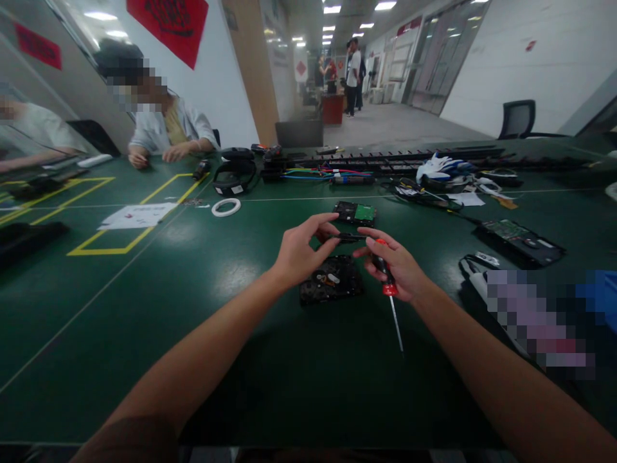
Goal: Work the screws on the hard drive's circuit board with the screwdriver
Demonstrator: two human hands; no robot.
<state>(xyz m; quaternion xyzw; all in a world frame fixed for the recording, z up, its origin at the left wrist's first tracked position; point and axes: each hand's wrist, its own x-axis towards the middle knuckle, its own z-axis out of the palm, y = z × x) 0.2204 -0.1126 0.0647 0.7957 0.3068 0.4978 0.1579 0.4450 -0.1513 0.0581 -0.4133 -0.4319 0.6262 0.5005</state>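
Observation:
My left hand (303, 247) pinches one end of a thin dark flat part (351, 238), seen nearly edge-on; its exact kind does not show. At the part's other end are the fingertips of my right hand (402, 267). That hand is also closed round a screwdriver (389, 288) with a red and black handle, its metal shaft pointing down toward me. Below the hands lies a black hard drive (328, 290) with small metal pieces on its upper face, partly covered by my left hand. Just behind them is another hard drive (357, 212) with a green circuit board.
A third drive (523, 243) lies to the right. At the back are cables (313, 172), a white-blue glove (443, 168) and long black strips. A tape roll (225, 207) and paper sheets (137, 216) lie left. Two people sit at the far left side.

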